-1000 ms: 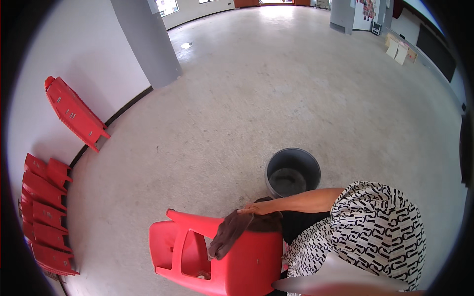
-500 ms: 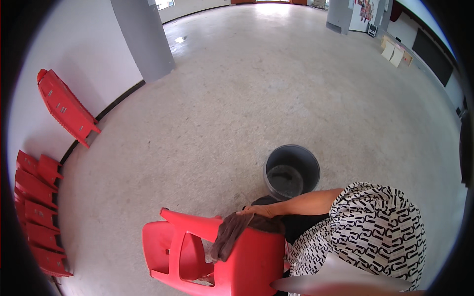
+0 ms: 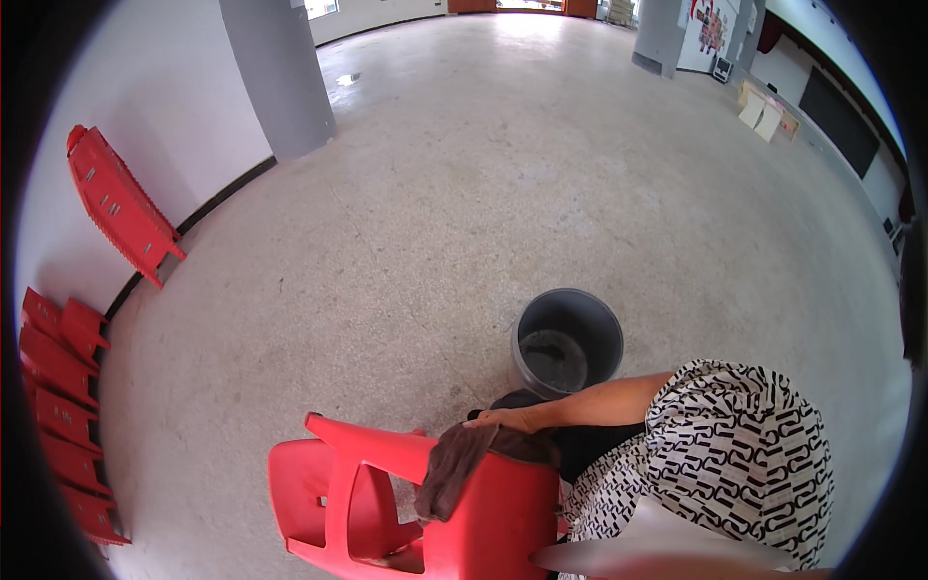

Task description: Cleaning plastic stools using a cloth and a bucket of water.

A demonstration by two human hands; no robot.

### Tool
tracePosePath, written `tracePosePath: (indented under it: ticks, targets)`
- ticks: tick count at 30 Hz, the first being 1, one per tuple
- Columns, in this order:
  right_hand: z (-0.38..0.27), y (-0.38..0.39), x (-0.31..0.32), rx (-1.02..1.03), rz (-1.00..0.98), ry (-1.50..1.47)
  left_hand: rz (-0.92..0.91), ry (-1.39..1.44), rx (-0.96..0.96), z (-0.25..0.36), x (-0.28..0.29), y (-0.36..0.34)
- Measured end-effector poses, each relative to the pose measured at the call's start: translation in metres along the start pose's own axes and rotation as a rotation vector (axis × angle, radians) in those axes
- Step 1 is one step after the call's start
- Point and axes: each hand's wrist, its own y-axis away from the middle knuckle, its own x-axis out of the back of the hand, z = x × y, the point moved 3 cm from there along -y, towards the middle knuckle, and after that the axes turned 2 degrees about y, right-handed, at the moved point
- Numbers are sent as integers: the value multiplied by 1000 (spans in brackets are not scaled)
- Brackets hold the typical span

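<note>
My right hand (image 3: 498,419) grips a brown cloth (image 3: 447,469), its fingertips pressing it onto a red plastic chair (image 3: 507,522) that is tipped over in front of me at the lower middle. The cloth drapes down over the chair beside an opening in it. My right forearm reaches in from the right, out of a black-and-white patterned sleeve. Just beyond the hand stands a grey bucket (image 3: 604,338) with dark liquid or residue at its bottom. My left hand is not visible.
Red chairs (image 3: 63,416) are stacked along the left wall, and a taller red stack (image 3: 121,208) leans farther along it. A grey pillar (image 3: 275,77) juts out there. Pale boards (image 3: 764,116) stand at the back right on the speckled floor (image 3: 406,242).
The view has shifted a little, with the wall and chair stacks now farther left. The tipped chair appears slightly farther left. My right hand still holds the cloth on it.
</note>
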Motion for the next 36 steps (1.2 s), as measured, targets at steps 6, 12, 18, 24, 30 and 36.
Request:
tracePosePath:
  ticks: [6,12,18,24,30,36]
  targets:
    - [-53,18,-25,-5,-144,-478,-39,-31,-37,-5,-7,7]
    - [-24,6,-11,8,-126,-156,-90,-48,-107,-6,-14,-4]
    - [-11,2,-10,110,-143,-404,-107,-79,-190,3,-18,-14]
    - [-8,-31,-23,18,-86,-363,-133,-138,-264,12,-17,-8]
    - [-17,-53,-13,-58,-35,-314,-155,-195,-353,30,-26,-12]
    - [-25,-77,-19,-31,28,-162,-167,-238,-454,48,-41,-20]
